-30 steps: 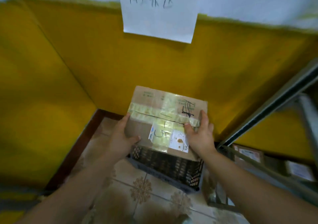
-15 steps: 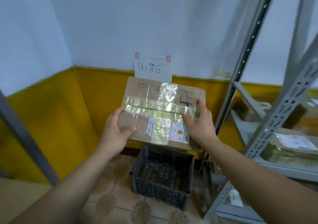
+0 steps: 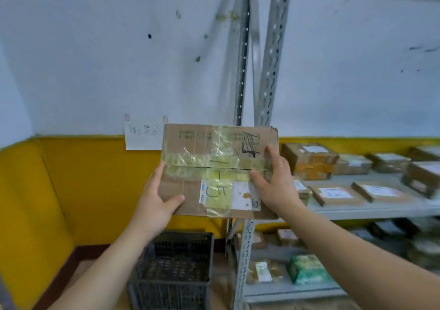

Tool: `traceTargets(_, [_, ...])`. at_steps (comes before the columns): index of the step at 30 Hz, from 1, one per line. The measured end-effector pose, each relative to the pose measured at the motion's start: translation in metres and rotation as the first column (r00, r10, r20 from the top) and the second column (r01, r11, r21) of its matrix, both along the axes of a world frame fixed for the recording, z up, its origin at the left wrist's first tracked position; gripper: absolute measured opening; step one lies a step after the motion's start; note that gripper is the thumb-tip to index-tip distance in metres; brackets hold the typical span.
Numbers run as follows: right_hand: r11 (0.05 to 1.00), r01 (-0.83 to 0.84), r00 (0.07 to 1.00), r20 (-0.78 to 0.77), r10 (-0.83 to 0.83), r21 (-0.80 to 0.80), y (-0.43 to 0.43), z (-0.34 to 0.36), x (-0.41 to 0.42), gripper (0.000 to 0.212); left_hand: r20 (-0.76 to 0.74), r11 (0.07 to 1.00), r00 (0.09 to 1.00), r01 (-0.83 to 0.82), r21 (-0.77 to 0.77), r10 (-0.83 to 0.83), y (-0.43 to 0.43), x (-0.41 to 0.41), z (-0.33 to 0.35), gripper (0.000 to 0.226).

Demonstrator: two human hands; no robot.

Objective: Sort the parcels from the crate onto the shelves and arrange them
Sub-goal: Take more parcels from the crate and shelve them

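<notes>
I hold a flat brown cardboard parcel (image 3: 190, 147) up in front of me, sealed with crossed yellowish tape and bearing a white label and black marker writing. My left hand (image 3: 158, 201) grips its lower left edge, thumb on the front. My right hand (image 3: 276, 181) grips its right side, thumb across the tape. Below it on the floor stands the dark plastic crate (image 3: 173, 271); no parcel shows in it. To the right is the grey metal shelving (image 3: 371, 210), level with the parcel.
Several taped cardboard parcels (image 3: 309, 159) lie on the middle shelf, more on the lower shelf, including a green box (image 3: 307, 269). Two perforated grey uprights (image 3: 269, 54) rise just behind the parcel. A handwritten paper note (image 3: 140, 135) hangs on the white and yellow wall.
Both hands have lifted the parcel from above the crate to shelf height and moved it right. My view has risen and swung right, bringing the shelves into sight.
</notes>
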State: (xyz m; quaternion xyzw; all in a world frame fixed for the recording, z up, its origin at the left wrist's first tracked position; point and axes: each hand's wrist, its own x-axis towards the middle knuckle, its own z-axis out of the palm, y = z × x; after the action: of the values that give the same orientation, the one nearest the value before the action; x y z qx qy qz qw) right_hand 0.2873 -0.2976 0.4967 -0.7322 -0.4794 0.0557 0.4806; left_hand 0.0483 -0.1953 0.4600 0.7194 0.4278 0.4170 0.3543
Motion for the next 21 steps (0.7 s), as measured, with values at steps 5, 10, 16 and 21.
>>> traceTargets(5, [0.979,0.103,0.995,0.027,-0.1,-0.174,-0.131,0.0,0.09,0.093,0.048,0.989,0.989,0.144,-0.032,-0.142,-0.084,0.107,-0.007,0.084])
traceTargets(10, [0.936,0.21,0.973,-0.032,-0.227,-0.282,-0.273,-0.007,0.174,0.099,0.019,0.963,0.963,0.268,0.002,-0.268,-0.185,0.224,-0.007,0.072])
traceTargets(16, [0.877,0.466,0.865,-0.146,-0.48,-0.12,-0.39,-0.013,0.241,0.107,0.05,0.891,0.89,0.454,0.008,-0.453,-0.27,0.326,0.0,0.073])
traceTargets(21, [0.817,0.553,0.763,-0.295,-0.576,-0.165,-0.443,-0.018,0.288,0.066,0.02,0.833,0.833,0.553,0.019,-0.553,-0.306,0.396,0.009,0.083])
